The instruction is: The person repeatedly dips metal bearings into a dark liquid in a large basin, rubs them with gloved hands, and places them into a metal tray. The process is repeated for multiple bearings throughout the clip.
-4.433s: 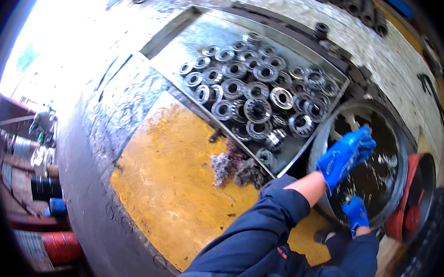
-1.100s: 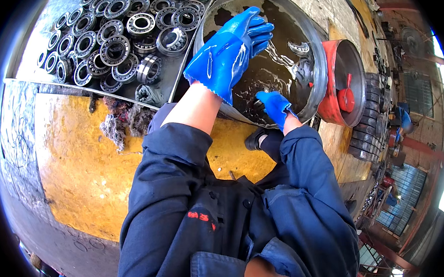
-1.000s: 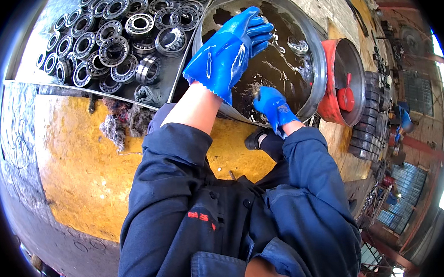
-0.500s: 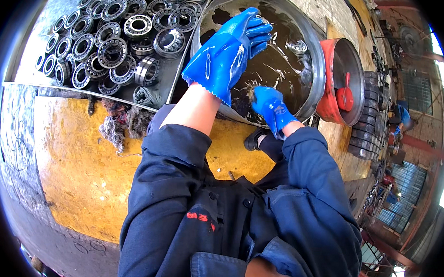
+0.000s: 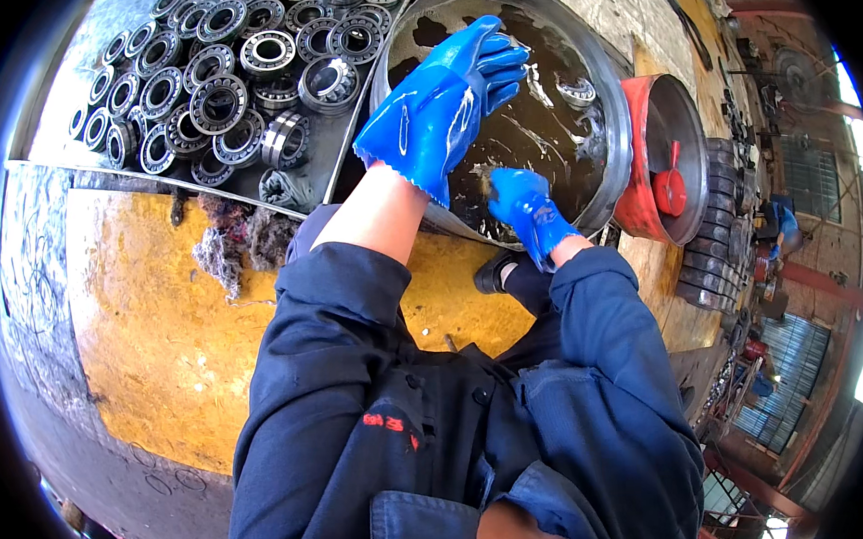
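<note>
A wide round metal basin (image 5: 620,117) holds murky brown liquid with pale streaks. Over its left part is my left hand (image 5: 462,80) in a long blue glove. Its fingers stretch to the right and look slightly bent, with nothing visible in them; the palm side is hidden. My right hand (image 5: 523,203), also blue-gloved, is closed at the near side of the basin. A small brown bristly tuft (image 5: 488,182) pokes out at its left side; the rest of that thing is hidden. One shiny metal bearing (image 5: 577,94) lies partly in the liquid at the right.
Many roller bearings (image 5: 220,103) crowd a metal tray at the upper left, with a crumpled grey cloth (image 5: 286,189) at its near edge. Grey rags (image 5: 221,257) hang below. A red drum (image 5: 644,164) with a red scoop-like tool (image 5: 672,192) stands right of the basin, beside stacked dark rings (image 5: 715,257).
The streaks on the liquid have shifted. My right hand has barely moved, and less of the bristly tuft shows beside it. My left hand stays in place.
</note>
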A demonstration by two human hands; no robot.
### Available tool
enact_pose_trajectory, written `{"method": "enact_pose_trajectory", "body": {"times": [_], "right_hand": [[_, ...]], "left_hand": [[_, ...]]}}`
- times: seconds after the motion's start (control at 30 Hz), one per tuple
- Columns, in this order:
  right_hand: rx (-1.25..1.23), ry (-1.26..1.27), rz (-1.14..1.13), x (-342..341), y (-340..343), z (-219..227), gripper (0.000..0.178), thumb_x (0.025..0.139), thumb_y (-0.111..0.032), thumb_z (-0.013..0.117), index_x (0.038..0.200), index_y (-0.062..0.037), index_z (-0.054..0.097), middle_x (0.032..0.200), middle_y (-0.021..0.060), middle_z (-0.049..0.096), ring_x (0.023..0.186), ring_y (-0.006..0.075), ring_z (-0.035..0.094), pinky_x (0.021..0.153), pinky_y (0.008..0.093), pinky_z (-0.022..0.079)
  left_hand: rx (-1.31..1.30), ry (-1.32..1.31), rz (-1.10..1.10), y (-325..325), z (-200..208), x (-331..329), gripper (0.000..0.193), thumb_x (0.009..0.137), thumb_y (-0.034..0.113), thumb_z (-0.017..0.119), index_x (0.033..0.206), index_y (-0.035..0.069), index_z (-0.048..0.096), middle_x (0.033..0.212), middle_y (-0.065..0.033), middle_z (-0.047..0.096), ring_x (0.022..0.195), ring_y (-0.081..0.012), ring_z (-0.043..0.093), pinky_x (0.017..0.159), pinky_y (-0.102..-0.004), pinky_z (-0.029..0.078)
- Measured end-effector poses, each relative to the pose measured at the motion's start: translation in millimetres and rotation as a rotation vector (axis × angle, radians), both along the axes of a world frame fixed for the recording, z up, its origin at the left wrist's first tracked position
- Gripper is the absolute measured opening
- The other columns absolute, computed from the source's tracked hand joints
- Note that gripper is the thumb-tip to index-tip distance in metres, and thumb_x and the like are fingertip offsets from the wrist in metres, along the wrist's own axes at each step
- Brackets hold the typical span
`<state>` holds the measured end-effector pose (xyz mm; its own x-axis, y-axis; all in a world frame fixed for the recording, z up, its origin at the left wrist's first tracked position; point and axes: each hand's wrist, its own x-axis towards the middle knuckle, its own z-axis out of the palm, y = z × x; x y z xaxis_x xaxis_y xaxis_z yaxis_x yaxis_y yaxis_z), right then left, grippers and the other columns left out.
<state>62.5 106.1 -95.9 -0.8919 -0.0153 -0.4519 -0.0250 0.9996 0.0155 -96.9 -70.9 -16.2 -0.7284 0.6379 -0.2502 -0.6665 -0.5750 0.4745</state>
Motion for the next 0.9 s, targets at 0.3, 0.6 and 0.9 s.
{"method": "enact_pose_trajectory", "body": {"times": [0.3,0.6,0.9], "right_hand": [[-0.4,-0.112,-0.53,7,20,3,0.039,0.088,-0.032,0.063,0.11,-0.0022,0.074,0.107,0.0265,0.072,0.105,0.0421,0.069,0.086,0.0447,0.054],[0.139,-0.151,0.123,-11,-9,17,0.027,0.087,-0.029,0.068,0.108,-0.0125,0.076,0.111,0.0195,0.074,0.105,0.0349,0.072,0.09,0.0458,0.055],[-0.214,0.037,-0.246,4,12,-11,0.029,0.091,-0.029,0.059,0.106,-0.0105,0.075,0.099,0.0227,0.073,0.097,0.0442,0.069,0.084,0.0515,0.053]], "left_hand": [[0.025,0.014,-0.005,1,7,4,0.065,0.099,0.05,0.063,0.145,0.006,0.052,0.139,-0.0193,0.063,0.124,-0.0348,0.063,0.104,-0.0457,0.053],[0.038,-0.019,-0.026,10,2,-1,0.061,0.098,0.05,0.064,0.142,0.007,0.055,0.138,-0.0194,0.063,0.126,-0.0355,0.062,0.102,-0.0462,0.053],[0.032,-0.037,-0.017,7,4,-1,0.062,0.097,0.05,0.065,0.142,0.008,0.055,0.138,-0.0188,0.063,0.125,-0.0353,0.062,0.104,-0.047,0.051]]}}
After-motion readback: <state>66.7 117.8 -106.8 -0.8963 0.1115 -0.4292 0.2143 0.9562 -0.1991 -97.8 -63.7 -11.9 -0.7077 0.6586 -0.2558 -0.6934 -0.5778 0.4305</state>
